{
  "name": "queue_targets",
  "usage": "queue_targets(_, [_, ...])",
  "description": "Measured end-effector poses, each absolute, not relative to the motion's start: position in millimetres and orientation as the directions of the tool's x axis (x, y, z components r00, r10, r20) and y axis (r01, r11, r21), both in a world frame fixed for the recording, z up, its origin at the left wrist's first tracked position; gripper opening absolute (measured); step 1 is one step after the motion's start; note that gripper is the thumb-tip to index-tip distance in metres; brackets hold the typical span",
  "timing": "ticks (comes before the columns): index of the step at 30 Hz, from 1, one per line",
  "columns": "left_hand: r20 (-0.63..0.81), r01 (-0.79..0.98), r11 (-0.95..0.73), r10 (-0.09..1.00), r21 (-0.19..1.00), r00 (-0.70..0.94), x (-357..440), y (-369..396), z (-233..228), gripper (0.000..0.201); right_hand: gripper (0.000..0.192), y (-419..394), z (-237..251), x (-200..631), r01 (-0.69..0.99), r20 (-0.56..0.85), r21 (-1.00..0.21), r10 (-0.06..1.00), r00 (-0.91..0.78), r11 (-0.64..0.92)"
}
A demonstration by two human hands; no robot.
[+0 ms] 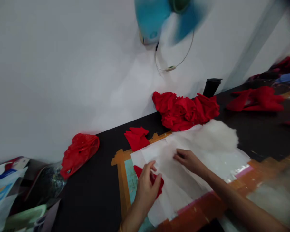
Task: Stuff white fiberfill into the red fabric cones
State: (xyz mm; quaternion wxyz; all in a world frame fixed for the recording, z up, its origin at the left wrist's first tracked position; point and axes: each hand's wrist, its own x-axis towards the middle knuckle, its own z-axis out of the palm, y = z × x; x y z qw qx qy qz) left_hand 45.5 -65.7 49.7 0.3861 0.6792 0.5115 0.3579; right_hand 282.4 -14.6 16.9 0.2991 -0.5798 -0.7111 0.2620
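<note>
My left hand (146,183) curls around a small red cloth piece (160,188) above the white sheet (169,203). Red fabric shows on both sides of the fingers and between them and the thumb. To its right, my right hand (186,159) hovers over the sheet with its fingertips pinched together. Whatever lies in that pinch cannot be made out against the white. A heap of fluffy white stuffing (216,137) rests at the sheet's far right corner, beyond my right hand.
Red cloth pieces (183,109) are piled against the wall, beside a smaller folded red piece (136,138). A red plastic bag (81,153) lies at left. Behind the pile stands a black container (212,87). A blue fan (154,19) hangs above. Brown tape (123,187) borders the work area.
</note>
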Motion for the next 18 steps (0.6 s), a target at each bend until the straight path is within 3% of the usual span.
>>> queue_targets(2, [0.028,0.304,-0.082,0.983,0.949,0.180,56,-56,47,0.049,0.034,-35,20,264,0.555,0.076,-0.815,0.980,-0.183,0.166])
queue_targets(4, [-0.067,0.210,0.029,0.982,0.977,0.175,65,-49,43,0.038,0.033,-51,26,254,0.515,0.046,-0.844,0.978,-0.204,0.147])
queue_targets(6, [-0.147,0.123,0.129,0.977,0.984,0.152,71,-46,39,0.025,0.022,-61,31,251,0.532,0.089,-0.827,0.977,-0.193,0.180])
queue_targets(7, [-0.176,0.067,0.168,0.976,0.983,0.128,74,-45,37,0.026,0.011,-65,33,251,0.522,0.131,-0.827,0.975,-0.182,0.208])
queue_targets(8, [-0.200,0.001,0.201,0.974,0.980,0.103,75,-45,36,0.029,0.013,-67,34,251,0.494,0.169,-0.837,0.970,-0.177,0.236])
queue_targets(10, [-0.241,-0.133,0.251,0.967,0.959,0.083,79,-47,35,0.035,0.045,-71,34,248,0.426,0.201,-0.865,0.961,-0.192,0.266])
queue_targets(12, [-0.267,-0.215,0.290,0.955,0.933,0.130,81,-52,35,0.037,0.056,-73,30,241,0.398,0.211,-0.871,0.950,-0.228,0.289])
queue_targets(15, [-0.261,-0.138,0.291,0.944,0.947,0.200,82,-59,38,0.033,0.042,-72,23,231,0.395,0.280,-0.847,0.930,-0.239,0.356])
queue_targets(18, [-0.189,0.009,0.190,0.976,0.982,0.106,76,-63,43,0.037,0.038,-70,20,232,0.434,0.266,-0.841,0.945,-0.190,0.324])
